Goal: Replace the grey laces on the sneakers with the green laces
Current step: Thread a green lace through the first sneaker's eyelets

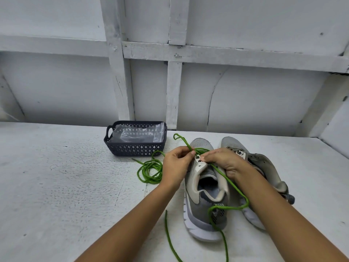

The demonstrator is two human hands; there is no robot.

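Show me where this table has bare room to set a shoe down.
Widest bare patch: the table left of the basket and the coiled green lace, to the near edge. A narrower strip: right of the shoes. Crowded: between basket and shoes, where the left hand and right hand pinch the lace.

A white-painted wall of flat panels stands behind, crossed by chipped white battens in a grid. A crack curves down one panel. The white surface is scuffed and speckled. The light is soft and even.
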